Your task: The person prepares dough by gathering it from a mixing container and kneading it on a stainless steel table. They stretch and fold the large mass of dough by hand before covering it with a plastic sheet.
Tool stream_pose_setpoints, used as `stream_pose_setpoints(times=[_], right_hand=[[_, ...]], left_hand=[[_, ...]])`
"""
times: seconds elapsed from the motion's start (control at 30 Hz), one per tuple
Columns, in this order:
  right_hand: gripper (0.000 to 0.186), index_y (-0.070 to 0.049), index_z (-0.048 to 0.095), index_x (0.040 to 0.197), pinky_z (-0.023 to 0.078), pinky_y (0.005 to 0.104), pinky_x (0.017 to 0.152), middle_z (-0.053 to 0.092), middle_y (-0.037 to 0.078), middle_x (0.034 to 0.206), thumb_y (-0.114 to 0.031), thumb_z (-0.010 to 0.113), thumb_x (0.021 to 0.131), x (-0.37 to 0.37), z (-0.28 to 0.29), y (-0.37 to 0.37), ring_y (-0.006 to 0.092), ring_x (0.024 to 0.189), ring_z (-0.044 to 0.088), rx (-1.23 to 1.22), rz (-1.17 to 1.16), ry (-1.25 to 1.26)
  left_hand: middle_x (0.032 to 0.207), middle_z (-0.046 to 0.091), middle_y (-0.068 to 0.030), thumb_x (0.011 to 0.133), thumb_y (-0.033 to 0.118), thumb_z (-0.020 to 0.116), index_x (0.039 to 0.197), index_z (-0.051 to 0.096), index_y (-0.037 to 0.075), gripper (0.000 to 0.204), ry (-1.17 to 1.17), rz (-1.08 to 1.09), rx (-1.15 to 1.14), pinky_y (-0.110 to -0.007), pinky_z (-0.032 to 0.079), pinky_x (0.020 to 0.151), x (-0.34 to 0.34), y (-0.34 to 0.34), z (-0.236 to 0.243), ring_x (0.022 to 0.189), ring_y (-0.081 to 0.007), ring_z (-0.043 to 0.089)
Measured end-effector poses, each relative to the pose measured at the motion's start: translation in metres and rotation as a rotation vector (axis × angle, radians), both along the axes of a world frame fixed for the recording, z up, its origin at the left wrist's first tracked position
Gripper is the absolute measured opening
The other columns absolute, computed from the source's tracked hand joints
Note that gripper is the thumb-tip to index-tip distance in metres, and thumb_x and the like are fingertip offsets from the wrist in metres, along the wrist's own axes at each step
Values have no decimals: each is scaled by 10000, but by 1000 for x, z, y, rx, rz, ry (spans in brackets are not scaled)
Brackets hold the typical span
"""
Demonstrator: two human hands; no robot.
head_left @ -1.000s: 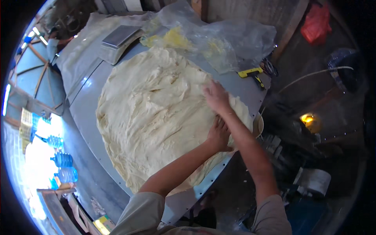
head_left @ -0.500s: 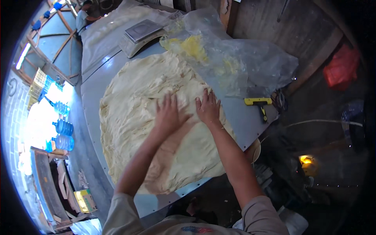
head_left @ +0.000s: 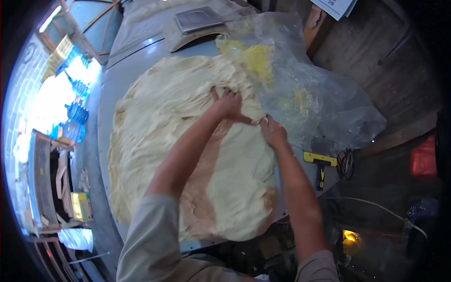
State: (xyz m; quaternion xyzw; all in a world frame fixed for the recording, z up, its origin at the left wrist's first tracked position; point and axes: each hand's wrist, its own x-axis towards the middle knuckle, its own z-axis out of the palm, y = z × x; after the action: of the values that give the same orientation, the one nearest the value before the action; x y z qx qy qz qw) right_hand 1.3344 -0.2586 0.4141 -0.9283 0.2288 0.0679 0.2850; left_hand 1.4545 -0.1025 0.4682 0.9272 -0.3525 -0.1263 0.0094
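Observation:
A wide, thick sheet of pale dough (head_left: 155, 127) with a wrinkled surface covers much of the metal-topped table. My left hand (head_left: 229, 107) lies on its upper right part, thumb stretched out toward the right and the fingers apart, their tips pressed against the dough. At the right edge of the sheet, my right hand (head_left: 274, 133) is closed, with dough pinched between its thumb and fingers. The left thumb tip comes close to the right fingers. A reddish-brown band runs down the dough below the left hand.
Beyond the dough stands a scale (head_left: 199, 21) with a metal platform. Clear plastic sheeting (head_left: 324, 94) with yellow residue lies to the right. A yellow-and-black scraper (head_left: 320, 162) rests by the table's right edge, near a dark coiled cord (head_left: 346, 164). Blue water bottles (head_left: 76, 113) stand far left.
My left hand has moved right and farther up the dough. My right hand has gone from lying flat to pinching the dough's right edge. The view has shifted.

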Motion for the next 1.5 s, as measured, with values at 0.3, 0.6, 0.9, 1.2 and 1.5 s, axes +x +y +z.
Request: stream_pose_setpoints(times=[0.3, 0.6, 0.9, 1.2, 1.5], right_hand=[[662, 9, 146, 1443, 239, 395, 1092, 190, 211, 1483, -320, 445, 952, -189, -39, 30, 335, 1351, 258, 465, -121, -308], [623, 15, 334, 1371, 339, 370, 1015, 477, 134, 1267, -378, 524, 925, -270, -22, 66, 266, 1198, 444, 1095, -517, -142], [662, -71, 305, 1420, 348, 364, 1038, 396, 99, 1405, -439, 516, 912, -246, -45, 65, 232, 1259, 407, 1507, -311, 148], [685, 4, 408, 1330, 412, 374, 956, 520, 153, 1270, -375, 663, 820, -230, -18, 72, 276, 1154, 510, 802, 184, 208], [688, -40, 352, 1365, 414, 440, 977, 461, 145, 1315, -515, 452, 878, -239, -73, 113, 313, 1176, 477, 1676, -460, 86]], left_hand=[[1440, 267, -249, 803, 372, 652, 1350, 390, 75, 675, -243, 174, -672, -605, 124, 1077, -202, 124, 7, 1336, -402, 262], [1252, 437, -126, 895, 336, 603, 1302, 390, 6, 566, 454, 1678, -2175, -359, 344, 1018, -437, 296, -109, 1171, -253, 439], [1359, 461, -94, 883, 476, 561, 1371, 357, 38, 686, 1033, 1170, -2059, -390, 343, 1049, -371, 279, -111, 1245, -238, 435], [1242, 513, -199, 823, 388, 676, 1278, 380, -124, 747, 821, 1180, -1086, -312, 430, 908, -367, 312, -101, 1103, -196, 535], [1361, 455, -135, 818, 473, 575, 1349, 396, 60, 696, 1357, 1163, -2014, -457, 381, 1032, -355, 261, -160, 1224, -295, 471]])
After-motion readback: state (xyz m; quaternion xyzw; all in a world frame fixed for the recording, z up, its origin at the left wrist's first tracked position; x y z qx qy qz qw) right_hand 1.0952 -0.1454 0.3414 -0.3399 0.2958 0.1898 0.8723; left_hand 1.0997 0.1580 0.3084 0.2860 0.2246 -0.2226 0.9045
